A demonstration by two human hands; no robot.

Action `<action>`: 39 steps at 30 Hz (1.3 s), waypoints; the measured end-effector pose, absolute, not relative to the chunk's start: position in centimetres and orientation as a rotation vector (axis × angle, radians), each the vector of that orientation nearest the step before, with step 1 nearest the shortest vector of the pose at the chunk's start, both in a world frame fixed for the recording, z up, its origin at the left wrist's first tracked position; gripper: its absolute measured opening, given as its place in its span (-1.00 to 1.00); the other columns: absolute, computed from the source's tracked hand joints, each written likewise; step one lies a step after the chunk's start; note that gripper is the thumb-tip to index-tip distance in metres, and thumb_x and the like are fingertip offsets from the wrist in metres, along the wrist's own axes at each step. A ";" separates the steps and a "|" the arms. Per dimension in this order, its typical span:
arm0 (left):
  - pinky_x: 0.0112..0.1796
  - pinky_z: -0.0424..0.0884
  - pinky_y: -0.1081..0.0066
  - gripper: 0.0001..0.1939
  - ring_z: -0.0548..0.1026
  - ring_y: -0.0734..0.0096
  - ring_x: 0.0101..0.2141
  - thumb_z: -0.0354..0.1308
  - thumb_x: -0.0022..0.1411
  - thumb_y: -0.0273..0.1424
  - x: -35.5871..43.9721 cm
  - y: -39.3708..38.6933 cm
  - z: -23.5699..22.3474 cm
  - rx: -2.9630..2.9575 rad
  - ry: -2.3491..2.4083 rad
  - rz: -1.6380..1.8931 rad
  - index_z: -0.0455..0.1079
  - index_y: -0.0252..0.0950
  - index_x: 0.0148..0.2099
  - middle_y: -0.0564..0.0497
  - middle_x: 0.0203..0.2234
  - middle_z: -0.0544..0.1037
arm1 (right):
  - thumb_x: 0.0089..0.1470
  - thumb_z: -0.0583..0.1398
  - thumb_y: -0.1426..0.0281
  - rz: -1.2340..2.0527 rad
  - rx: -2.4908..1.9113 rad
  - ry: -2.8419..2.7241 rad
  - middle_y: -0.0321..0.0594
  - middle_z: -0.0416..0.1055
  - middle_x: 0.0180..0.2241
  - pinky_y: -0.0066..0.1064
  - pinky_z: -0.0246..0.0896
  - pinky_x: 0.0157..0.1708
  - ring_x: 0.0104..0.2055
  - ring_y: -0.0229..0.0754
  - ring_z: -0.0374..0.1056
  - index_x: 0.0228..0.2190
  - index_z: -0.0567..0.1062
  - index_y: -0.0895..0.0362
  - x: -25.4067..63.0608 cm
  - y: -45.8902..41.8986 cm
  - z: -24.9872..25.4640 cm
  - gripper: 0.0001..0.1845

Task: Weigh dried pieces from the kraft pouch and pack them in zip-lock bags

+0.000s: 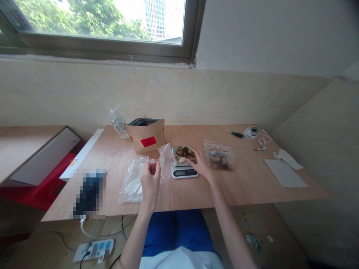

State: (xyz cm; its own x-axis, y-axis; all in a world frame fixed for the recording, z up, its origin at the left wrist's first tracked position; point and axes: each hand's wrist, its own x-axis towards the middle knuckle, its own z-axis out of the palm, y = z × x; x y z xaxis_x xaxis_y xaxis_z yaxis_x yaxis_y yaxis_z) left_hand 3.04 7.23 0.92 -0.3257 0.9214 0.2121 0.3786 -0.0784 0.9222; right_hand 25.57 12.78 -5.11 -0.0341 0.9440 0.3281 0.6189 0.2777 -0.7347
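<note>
My left hand (pixel 150 179) pinches the edge of a clear zip bag (pixel 167 161) with a red seal line, held up beside the scale. A small digital kitchen scale (pixel 185 173) stands in front of me, its display facing me. On its platform lies a pile of brown, dark and pale dried pieces (pixel 182 154) that look like dried mushrooms. My right hand (pixel 200 163) is at the right side of this pile, thumb and fingers apart around its edge. To its right lies a filled zip bag (pixel 219 157) with similar pieces inside.
Flat clear bags (pixel 133 183) lie left of my left hand. Behind stand an open kraft pouch (pixel 147 136) with a red label and a water bottle (pixel 119 124). At right are a screwdriver (pixel 237 134), a white camera (pixel 251 132) and white paper (pixel 286 173). A blurred dark object (pixel 89 192) lies left.
</note>
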 end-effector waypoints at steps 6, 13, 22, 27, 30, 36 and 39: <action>-0.44 0.28 0.44 -0.79 0.32 0.47 -0.52 0.01 0.20 -0.29 3.5 7.9 0.8 1.589 1.794 1.391 0.22 -0.26 -0.45 0.08 -0.54 0.32 | 0.08 0.14 0.31 0.408 -1.487 -1.939 -0.02 0.28 0.06 -0.10 0.08 0.10 0.12 -0.02 0.18 0.08 0.26 0.11 26.3 14.3 -7.5 -0.48; -0.30 0.40 0.34 -0.83 0.37 0.40 -0.39 0.02 0.19 -0.31 3.7 8.5 -0.3 1.658 1.746 1.356 0.28 -0.26 -0.41 -0.01 -0.37 0.30 | 0.15 0.03 0.34 0.297 -1.498 -1.852 -0.03 0.35 -0.06 -0.14 0.20 0.00 0.02 -0.03 0.28 -0.02 0.39 0.08 26.2 14.0 -8.1 -0.64; -0.25 0.37 0.32 -0.88 0.36 0.37 -0.35 -0.02 0.20 -0.37 4.3 8.4 -0.7 1.714 1.716 1.351 0.26 -0.25 -0.38 0.00 -0.39 0.30 | 0.09 0.11 0.37 0.316 -1.504 -1.858 -0.11 0.32 -0.17 -0.21 0.26 -0.08 -0.11 -0.07 0.33 -0.14 0.45 0.08 26.3 14.0 -7.0 -0.72; -0.24 0.34 0.30 -0.89 0.39 0.33 -0.30 -0.02 0.19 -0.39 4.5 8.4 -0.7 1.734 1.713 1.343 0.20 -0.24 -0.40 -0.01 -0.38 0.36 | 0.00 0.16 0.41 0.384 -1.472 -1.774 -0.17 0.25 -0.22 -0.24 0.27 -0.10 -0.18 -0.13 0.33 -0.23 0.46 0.08 25.9 13.6 -6.5 -0.78; -0.23 0.34 0.30 -0.88 0.41 0.29 -0.25 -0.04 0.19 -0.41 4.6 8.4 -0.7 1.717 1.701 1.335 0.15 -0.22 -0.42 -0.02 -0.38 0.41 | -0.02 0.15 0.43 0.404 -1.473 -1.734 -0.19 0.27 -0.26 -0.23 0.27 -0.13 -0.20 -0.13 0.33 -0.28 0.45 0.10 25.9 13.7 -6.8 -0.80; -0.26 0.32 0.31 -0.91 0.43 0.29 -0.28 -0.04 0.18 -0.42 4.7 8.5 -0.9 1.727 1.753 1.279 0.17 -0.22 -0.40 -0.01 -0.38 0.44 | -0.05 0.19 0.34 0.559 -1.418 -1.459 -0.16 0.38 -0.31 -0.24 0.28 -0.18 -0.25 -0.13 0.34 -0.34 0.43 0.13 24.4 12.8 -4.3 -0.83; -0.23 0.31 0.30 -0.90 0.43 0.28 -0.27 -0.05 0.20 -0.39 5.0 8.7 -1.2 1.747 1.743 1.267 0.19 -0.23 -0.39 -0.02 -0.36 0.45 | -0.03 0.21 0.26 0.839 -1.241 -1.205 -0.17 0.43 -0.26 -0.29 0.29 -0.16 -0.22 -0.16 0.38 -0.26 0.40 0.13 21.8 11.6 -1.1 -0.72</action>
State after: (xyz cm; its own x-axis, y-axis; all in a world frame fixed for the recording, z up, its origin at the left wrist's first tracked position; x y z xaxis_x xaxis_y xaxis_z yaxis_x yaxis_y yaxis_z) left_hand 4.96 8.68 -1.16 -0.1662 0.9291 0.3305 0.6010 -0.1703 0.7809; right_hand 21.85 11.57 -1.09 0.2157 0.9537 0.2096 0.1343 0.1837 -0.9738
